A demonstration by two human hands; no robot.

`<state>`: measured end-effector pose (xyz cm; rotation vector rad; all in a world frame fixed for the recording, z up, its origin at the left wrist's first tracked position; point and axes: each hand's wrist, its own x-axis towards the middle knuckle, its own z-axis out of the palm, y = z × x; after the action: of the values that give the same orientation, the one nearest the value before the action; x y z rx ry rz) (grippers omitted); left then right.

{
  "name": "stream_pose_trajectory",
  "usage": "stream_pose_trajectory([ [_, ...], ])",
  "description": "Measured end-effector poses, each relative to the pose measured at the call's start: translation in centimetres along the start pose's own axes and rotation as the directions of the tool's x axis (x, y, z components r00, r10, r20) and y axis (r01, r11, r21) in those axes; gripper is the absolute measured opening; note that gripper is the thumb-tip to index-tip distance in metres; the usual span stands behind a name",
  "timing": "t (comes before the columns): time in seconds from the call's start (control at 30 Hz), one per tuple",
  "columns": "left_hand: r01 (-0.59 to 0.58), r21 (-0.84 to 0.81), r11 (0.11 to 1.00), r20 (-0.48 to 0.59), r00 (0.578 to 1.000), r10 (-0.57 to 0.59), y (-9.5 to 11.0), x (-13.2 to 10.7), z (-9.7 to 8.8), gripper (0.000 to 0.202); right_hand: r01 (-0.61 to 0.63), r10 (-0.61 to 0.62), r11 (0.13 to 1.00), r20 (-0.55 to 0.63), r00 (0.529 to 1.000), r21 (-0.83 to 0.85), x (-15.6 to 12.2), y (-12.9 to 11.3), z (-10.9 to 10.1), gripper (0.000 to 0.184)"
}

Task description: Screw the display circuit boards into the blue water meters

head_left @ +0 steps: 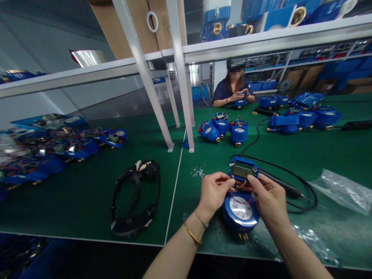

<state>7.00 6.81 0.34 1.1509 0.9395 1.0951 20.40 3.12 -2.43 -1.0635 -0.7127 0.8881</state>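
A blue water meter (240,211) with a white dial sits on the green table (87,193) near the front edge. Its blue display module (243,169) is tilted up above it, joined by red wires. My left hand (214,192) pinches the module's left lower edge. My right hand (269,197) grips its right side, fingers curled. Both hands are closed on the module.
A black headstrap (135,197) lies at left. A black electric screwdriver (283,186) with its cable lies right of the meter, near plastic bags (344,190). Small screws (199,171), several blue meters (229,130) and white shelf posts (181,77) stand behind. A person (234,89) works opposite.
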Motion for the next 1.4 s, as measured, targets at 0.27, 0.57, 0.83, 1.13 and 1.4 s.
stream_pose_trajectory([
  [0.27, 0.036, -0.005, 0.999, 0.006, 0.999, -0.036, -0.3, 0.7, -0.4, 0.024, -0.1, 0.095, 0.993, 0.084, 0.992, 0.064, 0.6, 0.0, -0.3, 0.04],
  [0.57, -0.129, 0.21, 0.969, 0.34, 0.939, 0.051, 1.5, 2.2, -2.1, 0.089, -0.237, 0.235, 0.972, 0.183, 0.955, -0.013, 1.9, -1.4, -1.6, 0.046],
  [0.83, -0.434, 0.445, 0.783, 0.482, 0.853, 0.198, 2.2, 3.5, -2.8, 0.065, -0.24, 0.249, 0.968, 0.217, 0.944, -0.069, 2.3, -2.1, -1.7, 0.048],
  [1.13, -0.643, 0.457, 0.614, 0.559, 0.745, 0.365, 2.4, 3.8, -3.3, 0.055, -0.271, 0.294, 0.955, 0.283, 0.913, -0.118, 2.5, -2.4, -2.0, 0.051],
  [1.4, -0.673, 0.576, 0.464, 0.398, 0.727, 0.56, 0.6, 1.8, -2.9, 0.06, 0.393, -0.466, 0.731, 0.013, 0.885, -0.558, -2.7, -5.7, -0.7, 0.027],
])
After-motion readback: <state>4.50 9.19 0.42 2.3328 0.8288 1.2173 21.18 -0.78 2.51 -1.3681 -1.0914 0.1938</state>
